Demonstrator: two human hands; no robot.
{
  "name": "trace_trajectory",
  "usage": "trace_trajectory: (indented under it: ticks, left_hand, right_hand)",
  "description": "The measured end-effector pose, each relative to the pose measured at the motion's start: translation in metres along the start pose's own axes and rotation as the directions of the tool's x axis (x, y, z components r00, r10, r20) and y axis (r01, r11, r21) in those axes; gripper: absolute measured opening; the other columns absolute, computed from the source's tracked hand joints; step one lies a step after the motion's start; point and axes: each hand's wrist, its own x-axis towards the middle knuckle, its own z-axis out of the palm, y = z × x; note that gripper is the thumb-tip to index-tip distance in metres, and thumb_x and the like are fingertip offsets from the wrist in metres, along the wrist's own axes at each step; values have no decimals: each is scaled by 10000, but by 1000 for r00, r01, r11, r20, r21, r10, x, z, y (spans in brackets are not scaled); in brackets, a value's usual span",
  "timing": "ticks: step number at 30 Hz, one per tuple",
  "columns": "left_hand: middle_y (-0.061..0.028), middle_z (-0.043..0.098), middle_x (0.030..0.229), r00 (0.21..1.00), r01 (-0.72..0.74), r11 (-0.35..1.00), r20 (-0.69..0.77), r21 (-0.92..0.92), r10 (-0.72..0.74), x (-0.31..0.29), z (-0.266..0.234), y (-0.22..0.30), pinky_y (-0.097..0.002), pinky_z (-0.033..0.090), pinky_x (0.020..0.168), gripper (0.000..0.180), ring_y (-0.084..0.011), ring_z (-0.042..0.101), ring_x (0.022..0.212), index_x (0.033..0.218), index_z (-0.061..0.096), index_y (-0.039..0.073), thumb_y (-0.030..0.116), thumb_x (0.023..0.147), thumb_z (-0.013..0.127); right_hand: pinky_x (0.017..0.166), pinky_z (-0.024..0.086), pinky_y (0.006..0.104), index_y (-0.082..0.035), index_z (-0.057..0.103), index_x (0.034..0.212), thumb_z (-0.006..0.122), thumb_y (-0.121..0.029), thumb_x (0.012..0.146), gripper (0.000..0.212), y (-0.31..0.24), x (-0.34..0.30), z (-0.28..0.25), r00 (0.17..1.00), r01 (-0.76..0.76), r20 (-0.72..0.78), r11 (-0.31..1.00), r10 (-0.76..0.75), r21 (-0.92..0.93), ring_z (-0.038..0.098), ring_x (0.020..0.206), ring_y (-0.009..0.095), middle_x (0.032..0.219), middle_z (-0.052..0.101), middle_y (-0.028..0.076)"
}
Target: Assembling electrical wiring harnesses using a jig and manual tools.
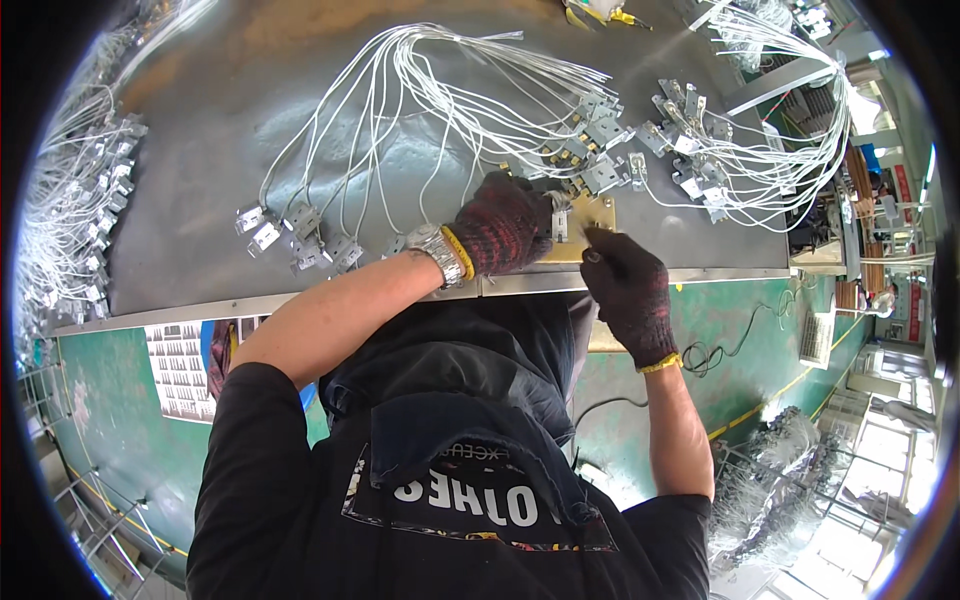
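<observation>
My left hand point(503, 226), in a dark red and black knitted glove, reaches over the table edge. Its fingers are curled against a small metal bracket point(560, 224) on a brass-coloured plate point(570, 254). Just right of that plate is my right hand point(628, 292), gloved alike, its fingers closed and its thumb side toward the plate. A thin blurred shape shows at its fingertips; what it is, I cannot make out. Beyond both hands lies a bundle of white wires point(415, 75), ending in grey metal brackets point(603, 130) heaped beside the plate.
More wired brackets lie along the table's left side point(95, 215) and in a second bundle on the right point(700, 150). A yellow-handled tool point(628, 18) lies at the far edge. The metal table point(200, 200) ends close to my body. A dark cable point(715, 355) runs over the green floor.
</observation>
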Motion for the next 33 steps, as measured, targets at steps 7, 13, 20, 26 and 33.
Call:
trace_trajectory:
  ticks: [7, 13, 20, 26, 33]
  left_hand:
    - [-154, 715, 1096, 992, -57, 994, 103, -96, 67, -20, -52, -3, -475, 498, 946, 621, -355, 676, 1012, 1088, 723, 99, 631, 767, 755]
    - [-178, 704, 785, 817, 254, 948, 567, -190, -105, -32, -77, -12, -468, 504, 864, 531, -382, 687, 878, 797, 730, 64, 595, 800, 757]
    - [-145, 685, 1161, 972, 84, 984, 202, 160, -116, -47, -61, 0, -479, 496, 897, 632, -366, 637, 1021, 1283, 629, 108, 460, 782, 784]
    - [-143, 645, 1255, 978, 146, 945, 102, 293, -183, -38, -53, 6, -494, 512, 911, 749, -384, 619, 1091, 1434, 529, 128, 390, 787, 802]
    - [-139, 611, 1376, 921, 133, 977, 343, 170, -185, -21, -69, 7, -460, 504, 970, 727, -365, 611, 1110, 1345, 607, 84, 441, 754, 833]
  right_hand:
    - [566, 466, 229, 12, 565, 1370, 685, -37, 903, 485, 22, 15, 9, 980, 64, -193, 992, -43, 105, 539, 664, 53, 874, 635, 22]
    - [449, 417, 240, -32, 497, 1454, 626, -184, 998, 498, 23, 53, 18, 971, -49, -171, 845, 164, 532, 506, 527, 81, 715, 575, 21]
    - [458, 445, 258, 0, 579, 1320, 657, -186, 950, 422, 17, 71, 26, 969, -133, -102, 820, 226, 557, 550, 532, 108, 724, 598, 47]
    - [457, 464, 271, 11, 626, 1148, 670, -161, 933, 279, 10, 42, 42, 959, -202, -17, 727, 282, 657, 568, 541, 117, 737, 623, 64]
    - [491, 490, 263, -4, 637, 1154, 707, -120, 929, 263, 18, 10, 61, 980, -134, -43, 804, 195, 580, 610, 590, 112, 784, 653, 59]
